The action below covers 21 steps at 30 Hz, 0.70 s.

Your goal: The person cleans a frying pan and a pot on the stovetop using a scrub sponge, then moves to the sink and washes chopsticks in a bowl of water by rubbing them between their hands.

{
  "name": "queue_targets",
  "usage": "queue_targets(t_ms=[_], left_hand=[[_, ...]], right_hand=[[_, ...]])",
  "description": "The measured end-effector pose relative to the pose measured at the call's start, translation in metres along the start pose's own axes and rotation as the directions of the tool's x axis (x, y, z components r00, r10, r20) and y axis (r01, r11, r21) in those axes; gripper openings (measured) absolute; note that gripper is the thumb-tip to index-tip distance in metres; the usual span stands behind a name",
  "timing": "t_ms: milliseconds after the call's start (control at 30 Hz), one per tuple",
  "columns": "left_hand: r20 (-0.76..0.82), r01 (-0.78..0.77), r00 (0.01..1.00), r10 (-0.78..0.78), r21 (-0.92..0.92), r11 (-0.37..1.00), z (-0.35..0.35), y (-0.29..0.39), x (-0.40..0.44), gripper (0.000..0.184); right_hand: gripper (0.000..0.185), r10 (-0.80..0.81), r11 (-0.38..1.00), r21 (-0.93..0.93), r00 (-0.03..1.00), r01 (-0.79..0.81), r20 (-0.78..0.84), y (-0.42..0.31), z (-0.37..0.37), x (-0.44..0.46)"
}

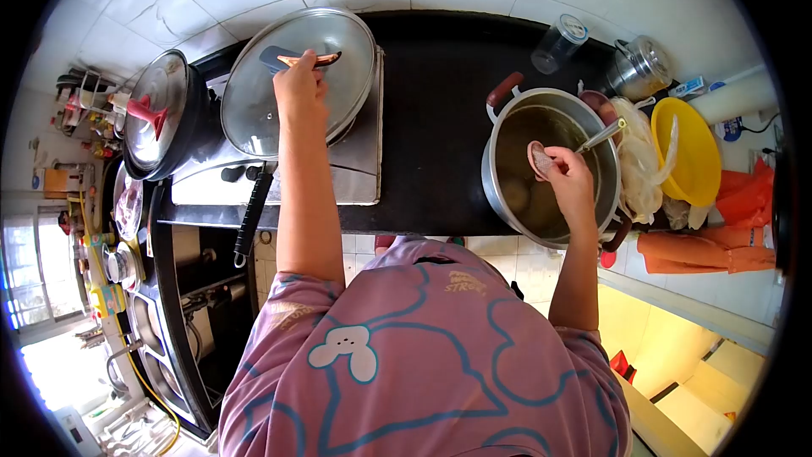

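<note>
On the left, my left hand (301, 89) is closed round the handle of a large glass lid (254, 106). The lid lies over a pan with a long black handle (252, 220) on the stove. My right hand (568, 179) pinches a pinkish oval piece (539, 161) with a pale, speckled face; I cannot make out what it is. It is held above a deep metal pot (492, 171) of brownish liquid. A rounded shape shows dimly in the liquid. Against the pot's right rim leans a metal utensil handle (605, 133), its lower end hidden.
A second lidded pan (159, 131) with a red knob stands far left. Behind the pot are a clear plastic container (558, 44) and a metal kettle (641, 68). Plastic bags (640, 161) and a yellow basin (687, 152) crowd its right side. Black counter (436, 118) lies between stove and pot.
</note>
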<state>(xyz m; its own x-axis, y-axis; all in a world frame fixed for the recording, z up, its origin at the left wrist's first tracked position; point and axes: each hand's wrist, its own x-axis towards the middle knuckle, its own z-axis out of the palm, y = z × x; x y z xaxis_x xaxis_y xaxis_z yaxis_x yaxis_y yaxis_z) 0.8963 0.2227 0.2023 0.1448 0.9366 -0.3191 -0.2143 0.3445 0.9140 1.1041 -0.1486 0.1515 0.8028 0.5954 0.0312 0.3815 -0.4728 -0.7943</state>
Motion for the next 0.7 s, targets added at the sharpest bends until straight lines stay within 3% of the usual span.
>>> queue_targets(t_ms=[100,200,267,400,600,700], left_hand=[[0.035,0.007,0.999,-0.008,0.025,1.0,-0.008,-0.001,0.002,0.014],[0.113,0.083,0.991,-0.066,-0.155,0.985,-0.019,-0.007,0.01,0.012],[0.244,0.127,0.967,-0.069,-0.232,0.964,-0.034,-0.011,0.024,0.012],[0.357,0.192,0.927,-0.112,-0.199,0.961,-0.045,-0.013,0.032,0.01],[0.328,0.184,0.94,-0.097,-0.247,0.951,-0.04,-0.011,0.014,0.019],[0.132,0.264,0.964,-0.229,-0.393,0.881,-0.037,-0.014,0.003,0.026]], right_hand=[[0.02,0.002,1.0,-0.019,1.0,-0.002,0.012,0.008,-0.001,0.001],[0.02,0.05,0.997,0.058,0.998,-0.053,0.046,0.011,-0.005,0.0],[0.019,0.043,0.999,0.006,0.999,-0.043,0.002,0.017,-0.01,0.001],[0.021,-0.023,0.994,-0.11,0.998,0.018,-0.05,0.013,-0.026,-0.001],[0.023,0.02,0.996,-0.085,0.997,-0.027,-0.075,0.018,-0.041,-0.003],[0.022,0.014,0.999,-0.051,0.994,-0.02,-0.112,0.03,-0.047,-0.007]])
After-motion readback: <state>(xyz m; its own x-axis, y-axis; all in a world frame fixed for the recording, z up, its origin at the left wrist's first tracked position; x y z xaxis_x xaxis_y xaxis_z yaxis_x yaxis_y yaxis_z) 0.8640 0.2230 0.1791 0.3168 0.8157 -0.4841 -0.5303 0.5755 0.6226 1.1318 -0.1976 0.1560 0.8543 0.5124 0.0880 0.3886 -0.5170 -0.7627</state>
